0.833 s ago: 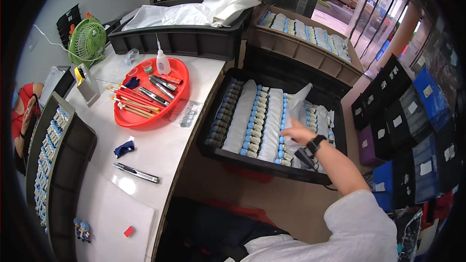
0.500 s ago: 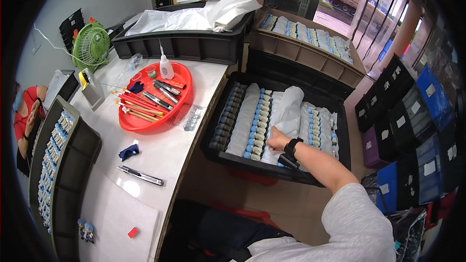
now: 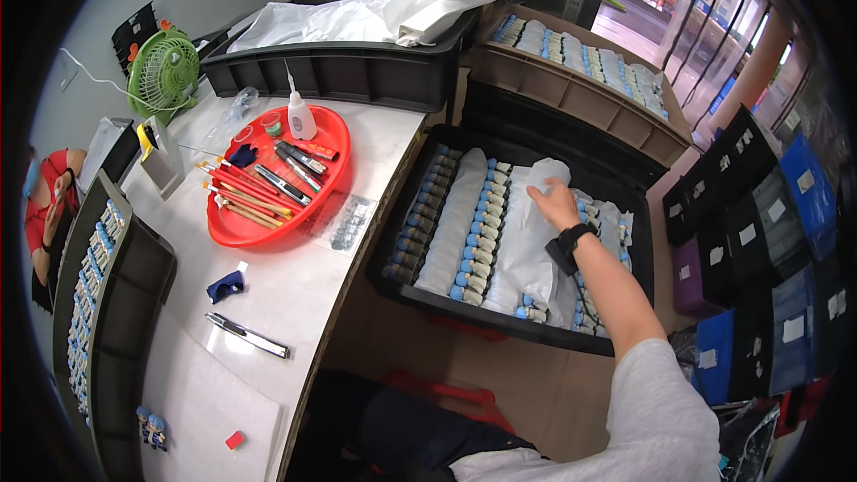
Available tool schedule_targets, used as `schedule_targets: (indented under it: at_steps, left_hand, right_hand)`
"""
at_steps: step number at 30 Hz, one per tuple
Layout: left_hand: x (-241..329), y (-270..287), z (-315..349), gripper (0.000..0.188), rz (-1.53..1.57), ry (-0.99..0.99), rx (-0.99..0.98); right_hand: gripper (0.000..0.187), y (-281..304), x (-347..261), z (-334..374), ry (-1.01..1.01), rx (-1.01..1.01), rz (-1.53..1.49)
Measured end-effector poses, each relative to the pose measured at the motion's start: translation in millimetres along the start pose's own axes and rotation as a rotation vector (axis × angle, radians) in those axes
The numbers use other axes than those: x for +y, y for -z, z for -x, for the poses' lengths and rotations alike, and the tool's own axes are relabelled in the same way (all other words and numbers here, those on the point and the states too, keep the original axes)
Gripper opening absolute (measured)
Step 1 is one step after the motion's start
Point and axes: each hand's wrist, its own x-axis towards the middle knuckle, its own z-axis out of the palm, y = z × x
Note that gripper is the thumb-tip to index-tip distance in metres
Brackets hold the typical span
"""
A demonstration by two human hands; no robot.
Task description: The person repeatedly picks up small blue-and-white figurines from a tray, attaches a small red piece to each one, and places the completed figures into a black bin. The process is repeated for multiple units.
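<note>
My right hand [image 3: 555, 203] rests on a white wrapping sheet [image 3: 525, 245] inside a black crate [image 3: 428, 293]. Its thumb and fingers are apart against the sheet, near the sheet's far end, so I see the hand as open. Rows of small blue-and-cream figurines [image 3: 479, 241] lie in the crate, with a long white padding strip [image 3: 453, 223] between two of the rows. Part of the rows under the sheet is hidden. A black band is on my right wrist. My left hand is out of view.
Left of the crate, a white table [image 3: 339, 147] bears a red tray [image 3: 341, 183] of brushes and pens, a utility knife [image 3: 247, 335] and a green fan [image 3: 163, 71]. A brown crate [image 3: 585, 98] stands behind; stacked bins [image 3: 736, 241] line the right. Another person [image 3: 54, 205] sits far left.
My right hand has moved away from me along the sheet, from its near part to its far end. The sheet now lies wider over the rows. The view has shifted slightly.
</note>
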Motion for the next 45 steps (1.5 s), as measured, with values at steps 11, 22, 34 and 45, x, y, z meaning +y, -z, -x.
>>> schedule_targets:
  at_steps: [11,22,34,45]
  left_hand:
    - [-14.9,9.0,-2.5,0.016,-0.053,-0.001,0.042]
    - [-10.5,5.5,-4.2,0.015,-0.107,-0.081,0.014]
    - [-0.2,1.5,-4.3,0.015,-0.096,-0.097,-0.001]
    - [0.6,3.9,-2.0,0.015,0.001,-0.025,-0.031]
  right_hand:
    - [0.089,-20.4,-15.0,-54.3,-0.204,-0.181,0.504]
    - [0.060,-42.0,-4.6,-50.3,-0.077,-0.235,0.198]
    - [0.041,63.1,-19.0,49.6,0.201,-0.731,-0.259]
    - [0.053,74.1,-10.1,173.1,0.345,-0.620,-0.023]
